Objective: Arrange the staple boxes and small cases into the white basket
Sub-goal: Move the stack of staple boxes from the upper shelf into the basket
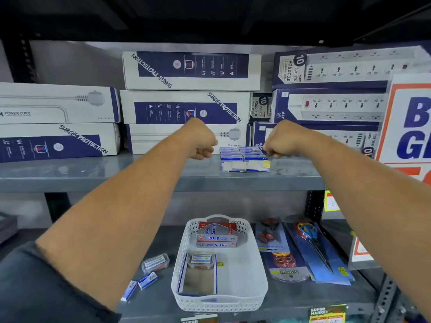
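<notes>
A pack of blue staple boxes (243,157) sits on the upper grey shelf (140,173). My right hand (279,141) is curled with its fingertips on the pack's right edge. My left hand (200,142) is a closed fist just left of the pack, a small gap away. On the lower shelf stands the white basket (219,306). It holds red staple boxes (217,234), a clear small case (201,259) and a flat blue-edged box (198,279). Left of the basket lie another clear case (155,263) and two small staple boxes (147,279).
Stacked surge-protector boxes (186,108) fill the back of the upper shelf right behind the pack. Carded scissors (314,248) lie to the right of the basket. A large orange-framed sign (410,127) hangs at the right edge. Dark shelf posts stand at both sides.
</notes>
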`<action>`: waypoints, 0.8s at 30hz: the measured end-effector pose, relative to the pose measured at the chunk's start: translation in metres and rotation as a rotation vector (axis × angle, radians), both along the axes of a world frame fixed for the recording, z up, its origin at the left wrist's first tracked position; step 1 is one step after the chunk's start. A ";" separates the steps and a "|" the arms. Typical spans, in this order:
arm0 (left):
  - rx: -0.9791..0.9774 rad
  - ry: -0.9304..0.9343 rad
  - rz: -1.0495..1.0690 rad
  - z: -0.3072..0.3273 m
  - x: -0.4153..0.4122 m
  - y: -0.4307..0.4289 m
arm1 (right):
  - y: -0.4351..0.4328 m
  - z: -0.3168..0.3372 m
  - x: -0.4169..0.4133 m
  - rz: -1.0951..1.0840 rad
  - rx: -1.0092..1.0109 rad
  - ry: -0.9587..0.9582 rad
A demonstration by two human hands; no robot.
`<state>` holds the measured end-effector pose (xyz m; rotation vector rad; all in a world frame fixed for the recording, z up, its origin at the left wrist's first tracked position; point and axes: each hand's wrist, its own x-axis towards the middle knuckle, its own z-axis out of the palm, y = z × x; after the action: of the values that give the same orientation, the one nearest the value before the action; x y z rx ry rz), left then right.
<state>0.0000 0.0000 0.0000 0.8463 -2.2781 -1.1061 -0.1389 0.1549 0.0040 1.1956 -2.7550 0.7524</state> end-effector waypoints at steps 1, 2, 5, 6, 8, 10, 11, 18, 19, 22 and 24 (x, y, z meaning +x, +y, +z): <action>0.027 -0.044 -0.011 -0.002 -0.002 0.002 | -0.001 -0.002 -0.002 0.006 0.000 -0.046; 0.037 -0.075 -0.014 -0.003 -0.003 0.005 | 0.000 -0.003 0.000 -0.002 -0.009 -0.088; 0.044 -0.144 -0.013 -0.008 -0.006 0.007 | -0.002 -0.007 0.001 -0.022 -0.006 -0.142; 0.051 -0.147 -0.010 -0.008 -0.006 0.007 | -0.003 -0.007 0.001 -0.027 -0.022 -0.154; 0.064 -0.142 -0.008 -0.009 -0.006 0.008 | -0.003 -0.007 0.000 -0.025 -0.029 -0.166; 0.080 -0.144 -0.001 -0.008 -0.006 0.010 | -0.001 -0.007 -0.001 -0.024 -0.019 -0.175; 0.087 -0.144 0.001 -0.008 -0.006 0.011 | -0.001 -0.007 -0.001 -0.021 -0.015 -0.181; 0.097 -0.206 0.045 -0.008 -0.008 0.016 | 0.002 -0.005 -0.004 -0.025 0.011 -0.234; 0.098 -0.207 0.053 -0.009 -0.008 0.016 | 0.002 -0.006 -0.004 -0.026 0.005 -0.242; 0.084 -0.187 0.075 -0.011 -0.009 0.021 | 0.003 -0.008 -0.003 -0.029 -0.018 -0.266; 0.065 -0.170 0.085 -0.012 -0.009 0.023 | 0.004 -0.010 -0.002 -0.029 -0.034 -0.276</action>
<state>-0.0091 0.0231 -0.0123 1.0898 -2.3289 -1.1129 -0.1405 0.1593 -0.0062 1.1190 -2.9526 1.0285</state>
